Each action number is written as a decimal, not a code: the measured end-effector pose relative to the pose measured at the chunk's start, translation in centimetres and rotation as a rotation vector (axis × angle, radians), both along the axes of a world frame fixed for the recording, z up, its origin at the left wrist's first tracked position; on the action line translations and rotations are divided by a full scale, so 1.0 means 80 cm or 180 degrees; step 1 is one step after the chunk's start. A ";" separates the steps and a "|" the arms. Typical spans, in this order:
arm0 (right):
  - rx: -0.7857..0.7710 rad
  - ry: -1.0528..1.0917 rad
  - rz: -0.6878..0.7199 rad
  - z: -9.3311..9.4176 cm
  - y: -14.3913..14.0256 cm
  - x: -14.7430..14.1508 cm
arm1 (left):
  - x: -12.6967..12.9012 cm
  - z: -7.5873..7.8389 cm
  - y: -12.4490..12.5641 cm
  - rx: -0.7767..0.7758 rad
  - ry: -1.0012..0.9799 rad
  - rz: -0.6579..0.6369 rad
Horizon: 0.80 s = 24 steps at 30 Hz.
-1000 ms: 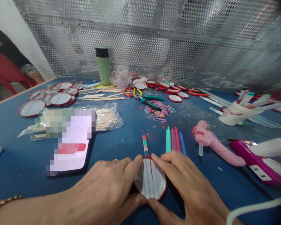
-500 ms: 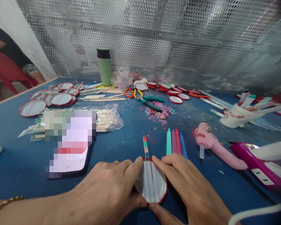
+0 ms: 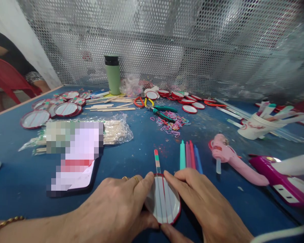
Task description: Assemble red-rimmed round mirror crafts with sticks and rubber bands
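Note:
Between my two hands, low in the middle of the head view, lies a round white disc [image 3: 167, 202] with a red rim. Several thin lines run along its face, one of them red. A colour-banded craft stick [image 3: 157, 160] sticks out from its far edge. My left hand [image 3: 116, 206] grips the disc's left side, index fingertip at the far rim and thumb at the near rim. My right hand [image 3: 200, 199] holds the right side in the same way. Just beyond the right hand lie several felt-tip pens [image 3: 190, 155] side by side.
On the left are a phone [image 3: 78, 162], a plastic bag of sticks [image 3: 116, 130] and finished-looking discs [image 3: 66, 108]. Pliers [image 3: 163, 113] lie by small coloured rings [image 3: 174, 125]. On the right are a pink glue gun [image 3: 238, 160], a purple device [image 3: 281, 179] and a cup of pens [image 3: 255, 126].
The whole scene sits slightly lower in the picture, as the camera has tilted a little. Both hands keep the same grip on the disc.

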State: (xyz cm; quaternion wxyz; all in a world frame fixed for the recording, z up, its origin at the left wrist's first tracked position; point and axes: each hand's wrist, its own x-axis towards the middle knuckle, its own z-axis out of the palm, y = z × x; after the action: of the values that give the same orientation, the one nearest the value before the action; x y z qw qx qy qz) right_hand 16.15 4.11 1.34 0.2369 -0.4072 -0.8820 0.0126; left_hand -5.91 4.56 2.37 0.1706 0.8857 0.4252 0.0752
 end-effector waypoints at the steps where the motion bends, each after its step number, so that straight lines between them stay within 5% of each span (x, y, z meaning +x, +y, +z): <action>1: 0.0005 -0.0004 -0.0012 0.000 0.001 0.000 | 0.000 0.000 0.000 0.0021 0.0014 0.0009; 24: -0.0128 0.0095 -0.0027 -0.005 -0.003 0.002 | -0.004 -0.005 -0.001 0.0290 -0.0162 0.0011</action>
State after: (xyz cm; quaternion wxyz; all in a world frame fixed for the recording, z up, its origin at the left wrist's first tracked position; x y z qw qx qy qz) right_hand 16.29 3.89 0.94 0.2418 -0.4154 -0.8762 0.0355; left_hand -6.22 4.49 1.94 0.1408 0.8895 0.4185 0.1173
